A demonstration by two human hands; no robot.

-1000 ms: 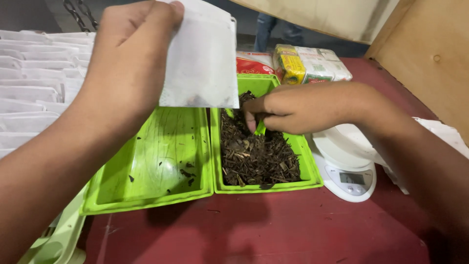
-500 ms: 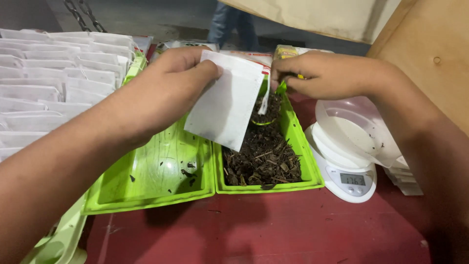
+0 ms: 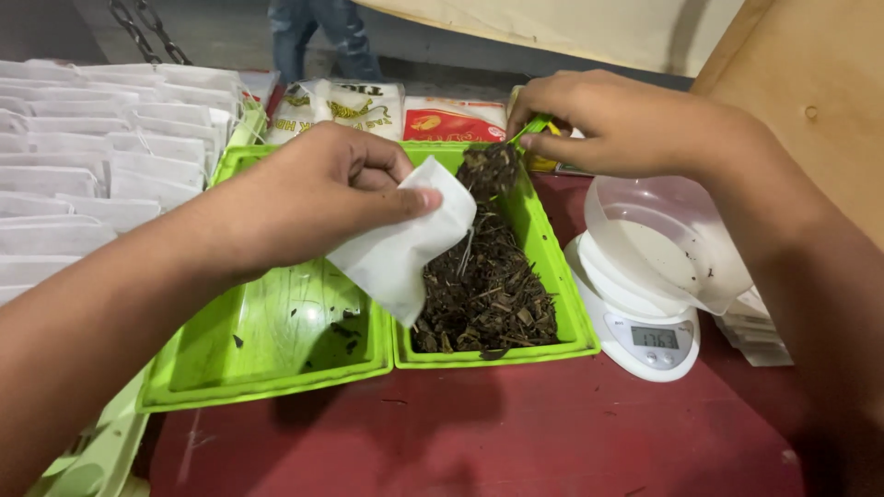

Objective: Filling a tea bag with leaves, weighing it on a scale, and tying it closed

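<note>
Pouch (image 3: 405, 253): you hold this white paper bag in your left hand (image 3: 318, 198), fingers curled shut on its upper edge, thumb pressed over the top corner. It hangs tilted over the seam between the two halves of the green box (image 3: 276, 359), its lower end just above the dark dried herbs (image 3: 488, 294).

Your right hand (image 3: 617, 124) is closed around a small green scoop (image 3: 532, 127), pinched between thumb and fingers. The scoop carries a clump of the same dark herbs, raised above the far end of the right half of the box, close to the pouch's open end but not touching it.

The herbs fill the right half. The left half holds only a few dark crumbs.

To your right, just beside the box, a white scale (image 3: 645, 340) sits on the red table (image 3: 516, 442), with a clear bowl (image 3: 663, 239) tilted on top of it. Its display is lit.

To your left lie rows of flat white bags (image 3: 83, 175). Beyond the box lie printed packets (image 3: 368, 106), white and red. A person's legs (image 3: 322, 32) in jeans stand at the far edge.
</note>
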